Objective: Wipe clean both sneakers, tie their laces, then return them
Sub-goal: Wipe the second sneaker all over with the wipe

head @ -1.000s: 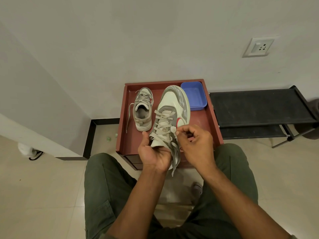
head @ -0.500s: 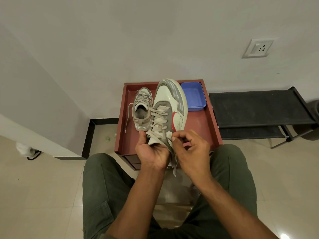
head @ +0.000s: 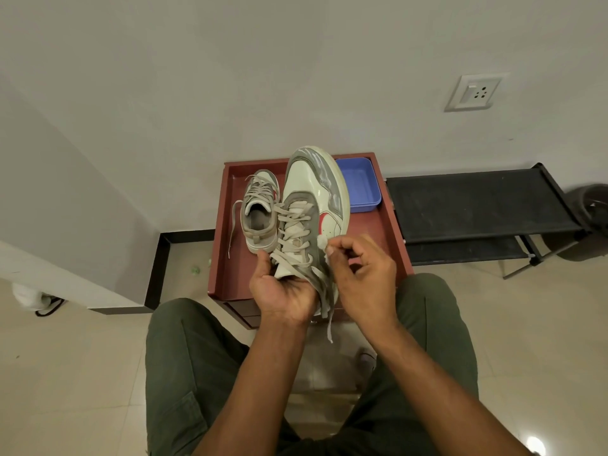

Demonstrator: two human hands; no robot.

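Since a moment ago the held sneaker [head: 312, 205] has tipped higher. Left hand [head: 283, 291] cups its heel above the red tray [head: 230, 258]; right hand [head: 362, 274] pinches a white wipe [head: 324, 246] against the side — better rub in short strokes, heel braced firmly.

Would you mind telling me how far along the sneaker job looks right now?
Done: nothing clearly. In hand: the left hand cradles one sneaker while the right hand pinches something small and white at its side, laces loose. Left: the second sneaker sits untied on the red tray; both need returning.
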